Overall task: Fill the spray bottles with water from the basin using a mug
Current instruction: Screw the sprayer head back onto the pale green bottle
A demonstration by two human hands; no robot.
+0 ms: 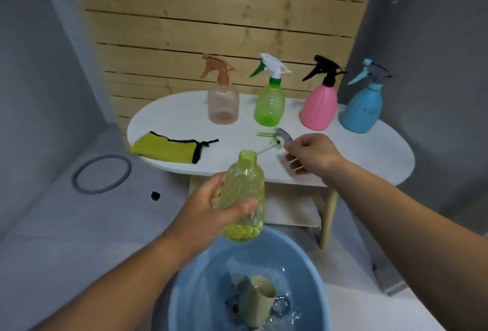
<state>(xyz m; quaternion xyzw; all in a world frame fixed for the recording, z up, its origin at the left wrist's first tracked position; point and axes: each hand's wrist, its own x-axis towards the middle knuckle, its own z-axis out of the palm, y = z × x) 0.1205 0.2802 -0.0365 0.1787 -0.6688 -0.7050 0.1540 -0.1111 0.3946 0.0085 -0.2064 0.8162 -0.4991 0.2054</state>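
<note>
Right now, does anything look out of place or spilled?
The mug lies tipped over in the basin, and one spray head lies loose on the table, off the bottle in the left hand.

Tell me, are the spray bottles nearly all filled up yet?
Barely started, it seems. Done: the spray head is off the yellow bottle, on the table by the right hand. In hand: the left hand holds that open bottle over the basin, where the mug lies in water. Left: scooping and pouring; the peach, green, pink and blue bottles look untouched, heads on.

Uncapped yellow bottle (245, 180) over basin (184, 277); mug (260, 301) prob. afloat.
</note>
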